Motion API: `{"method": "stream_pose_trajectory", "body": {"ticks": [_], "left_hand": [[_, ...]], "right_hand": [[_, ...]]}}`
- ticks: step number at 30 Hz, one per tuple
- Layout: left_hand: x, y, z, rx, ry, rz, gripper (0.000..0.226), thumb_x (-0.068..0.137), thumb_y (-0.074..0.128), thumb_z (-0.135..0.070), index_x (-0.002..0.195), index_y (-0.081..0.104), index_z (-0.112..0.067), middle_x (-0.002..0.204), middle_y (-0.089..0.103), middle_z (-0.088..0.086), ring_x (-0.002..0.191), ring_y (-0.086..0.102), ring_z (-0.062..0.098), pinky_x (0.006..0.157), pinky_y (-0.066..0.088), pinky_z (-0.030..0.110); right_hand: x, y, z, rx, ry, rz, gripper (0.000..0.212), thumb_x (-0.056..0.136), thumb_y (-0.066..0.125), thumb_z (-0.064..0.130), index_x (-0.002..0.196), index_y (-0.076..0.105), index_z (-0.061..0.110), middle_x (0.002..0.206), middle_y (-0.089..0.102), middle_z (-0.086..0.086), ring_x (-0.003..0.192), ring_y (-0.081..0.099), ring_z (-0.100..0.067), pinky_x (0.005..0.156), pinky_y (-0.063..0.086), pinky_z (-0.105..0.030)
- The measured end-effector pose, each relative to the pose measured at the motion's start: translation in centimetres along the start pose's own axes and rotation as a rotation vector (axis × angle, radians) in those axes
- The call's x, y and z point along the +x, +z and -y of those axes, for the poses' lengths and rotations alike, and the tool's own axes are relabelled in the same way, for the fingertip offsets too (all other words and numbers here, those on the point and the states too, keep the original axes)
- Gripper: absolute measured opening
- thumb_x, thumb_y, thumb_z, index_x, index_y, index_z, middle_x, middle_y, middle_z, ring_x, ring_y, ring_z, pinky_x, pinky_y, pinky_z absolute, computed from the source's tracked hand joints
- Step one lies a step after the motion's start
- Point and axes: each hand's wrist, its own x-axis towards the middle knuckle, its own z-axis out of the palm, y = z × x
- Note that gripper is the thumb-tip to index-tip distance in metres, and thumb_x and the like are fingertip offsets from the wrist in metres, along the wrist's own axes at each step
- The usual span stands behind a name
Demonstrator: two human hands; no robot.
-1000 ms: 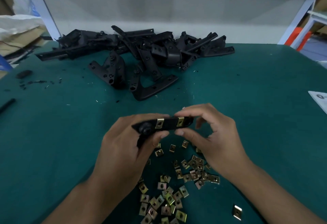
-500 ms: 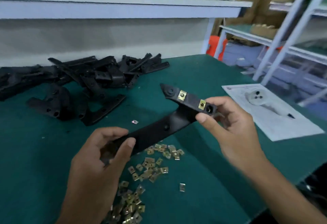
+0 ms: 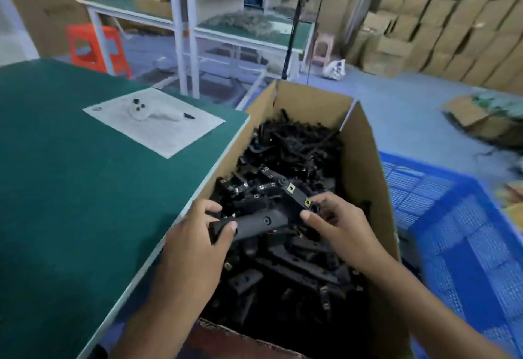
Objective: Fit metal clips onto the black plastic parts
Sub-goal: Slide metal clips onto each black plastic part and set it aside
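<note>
A bent black plastic part with two metal clips fitted on its upper arm is held over an open cardboard box. My left hand grips its lower end between thumb and fingers. My right hand pinches the upper end beside the second clip. The box is filled with several similar black parts, some showing clips.
The green table lies to the left of the box, with a white sheet on it. A blue plastic crate stands to the right. White shelving, an orange stool and stacked cartons fill the background.
The view has swung right from the table to the box. Both hands have carried the clipped black part off the table and over the box. The loose clips and part pile are out of view.
</note>
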Motion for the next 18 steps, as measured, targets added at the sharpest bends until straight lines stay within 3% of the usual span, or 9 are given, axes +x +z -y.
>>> {"method": "stream_pose_trajectory", "body": {"ticks": [3, 6, 7, 8, 10, 11, 13, 16, 18], "left_hand": [[0.6, 2.5, -1.2, 0.084, 0.000, 0.072, 0.024, 0.093, 0.062, -0.051, 0.110, 0.049, -0.040, 0.096, 0.064, -0.011, 0.087, 0.062, 0.017, 0.073, 0.054, 0.039], [1.6, 3.8, -2.4, 0.034, 0.012, 0.062, 0.024, 0.097, 0.059, -0.048, 0.115, 0.051, -0.035, 0.097, 0.065, -0.016, 0.075, 0.053, -0.004, 0.057, 0.042, 0.016], [1.9, 4.1, -2.8, -0.007, 0.009, 0.059, 0.026, 0.098, 0.058, -0.047, 0.120, 0.052, -0.034, 0.105, 0.066, -0.015, 0.077, 0.053, -0.006, 0.059, 0.041, 0.014], [2.1, 4.3, -3.1, -0.042, -0.002, 0.071, 0.033, 0.099, 0.055, -0.047, 0.129, 0.050, -0.032, 0.119, 0.065, -0.013, 0.086, 0.055, -0.005, 0.067, 0.038, 0.010], [2.2, 4.4, -3.1, -0.026, -0.001, 0.107, 0.052, 0.101, 0.044, -0.054, 0.147, 0.036, -0.032, 0.147, 0.048, -0.010, 0.124, 0.049, 0.007, 0.087, 0.029, 0.008], [2.0, 4.2, -2.8, 0.020, 0.025, 0.103, 0.059, 0.100, 0.038, -0.059, 0.152, 0.029, -0.033, 0.154, 0.040, -0.011, 0.137, 0.040, 0.009, 0.104, 0.029, 0.016], [1.7, 3.2, -1.7, 0.046, 0.088, 0.086, 0.065, 0.095, 0.028, -0.069, 0.152, 0.023, -0.038, 0.157, 0.034, -0.016, 0.143, 0.033, 0.006, 0.117, 0.032, 0.034], [0.9, 0.7, 0.1, -0.059, 0.126, 0.010, 0.060, 0.093, 0.029, -0.073, 0.145, 0.033, -0.044, 0.146, 0.042, -0.025, 0.135, 0.036, -0.009, 0.110, 0.032, 0.021], [0.0, -1.3, 0.1, -0.063, 0.129, -0.063, 0.052, 0.093, 0.032, -0.071, 0.137, 0.042, -0.045, 0.136, 0.050, -0.028, 0.129, 0.041, -0.008, 0.109, 0.034, 0.021]], "right_hand": [[-0.4, -0.9, -2.4, -0.054, 0.043, -0.062, 0.007, 0.091, 0.065, 0.053, 0.094, 0.061, 0.048, 0.077, 0.063, 0.016, 0.064, 0.056, -0.002, 0.059, 0.040, -0.010], [0.4, -0.9, -4.1, -0.137, 0.078, -0.159, 0.012, 0.088, 0.063, 0.058, 0.094, 0.060, 0.048, 0.080, 0.064, 0.011, 0.074, 0.060, -0.004, 0.065, 0.042, -0.010], [0.7, -0.8, -4.3, -0.135, 0.120, -0.177, 0.018, 0.088, 0.064, 0.056, 0.103, 0.060, 0.046, 0.082, 0.065, 0.011, 0.077, 0.062, -0.002, 0.066, 0.043, -0.009], [0.9, -0.7, -4.6, -0.100, 0.161, -0.182, 0.031, 0.089, 0.067, 0.052, 0.117, 0.059, 0.041, 0.086, 0.067, 0.014, 0.081, 0.063, 0.002, 0.067, 0.044, -0.008], [0.9, -0.3, -5.5, -0.050, 0.230, -0.185, 0.053, 0.091, 0.071, 0.043, 0.139, 0.049, 0.033, 0.105, 0.064, 0.020, 0.090, 0.062, 0.006, 0.074, 0.046, -0.011], [0.7, -0.2, -5.6, -0.061, 0.243, -0.186, 0.055, 0.092, 0.072, 0.038, 0.140, 0.047, 0.031, 0.113, 0.060, 0.019, 0.095, 0.060, 0.005, 0.078, 0.049, -0.016], [0.0, 0.3, -5.5, -0.069, 0.216, -0.205, 0.042, 0.091, 0.075, 0.029, 0.127, 0.053, 0.032, 0.115, 0.059, 0.011, 0.095, 0.060, 0.002, 0.079, 0.052, -0.023], [-0.5, 2.2, -4.6, -0.057, 0.169, -0.203, 0.030, 0.089, 0.076, 0.015, 0.105, 0.060, 0.036, 0.103, 0.060, 0.007, 0.089, 0.061, -0.004, 0.072, 0.049, -0.021], [-1.0, 2.9, -3.5, -0.020, 0.135, -0.179, 0.031, 0.088, 0.076, 0.012, 0.098, 0.063, 0.038, 0.101, 0.062, 0.008, 0.088, 0.061, 0.001, 0.075, 0.050, -0.016]]}}
